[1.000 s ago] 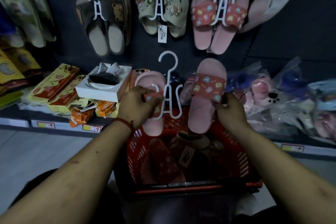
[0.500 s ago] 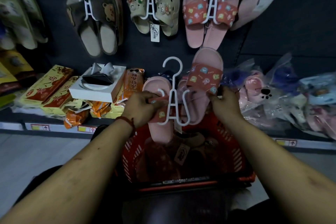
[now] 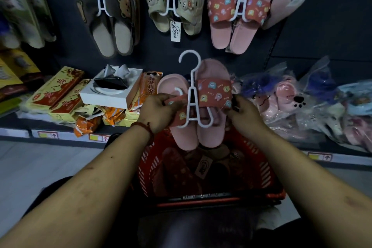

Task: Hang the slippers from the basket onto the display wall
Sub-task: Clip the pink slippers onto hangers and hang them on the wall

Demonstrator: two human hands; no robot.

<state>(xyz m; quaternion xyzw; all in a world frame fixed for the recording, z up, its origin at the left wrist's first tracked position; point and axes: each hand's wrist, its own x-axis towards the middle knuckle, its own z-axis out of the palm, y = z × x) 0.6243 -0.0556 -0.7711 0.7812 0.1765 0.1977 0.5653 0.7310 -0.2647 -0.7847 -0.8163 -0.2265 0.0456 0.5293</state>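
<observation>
Left hand (image 3: 159, 111): fingers clamped round the red printed strap of the left pink rubber slipper (image 3: 171, 88), which is held above the basket. If that grip slackens, the slipper drops off its prong.
White plastic hanger (image 3: 192, 98): sits between the two slippers with its hook up and free, carried only through the straps. If a strap slides off an upturned prong, the pair comes apart on the lift.
Right pink rubber slipper (image 3: 214, 72): rides higher than its mate, so the load looks uneven and could tilt the hook away from a peg. In this dim light I cannot tell whether its strap is fully seated.
Right hand (image 3: 242, 113): pinches the strap's right edge, a thin hold likely to slip under a tug.
Red plastic basket (image 3: 265, 169): directly below and near, with more slippers inside, so a fall would land there.
Dark display wall (image 3: 322, 32): on the far side, well apart from the hook. The matching hung pink pair (image 3: 223, 32) crowds the nearest space, and a careless reach may knock it.
</observation>
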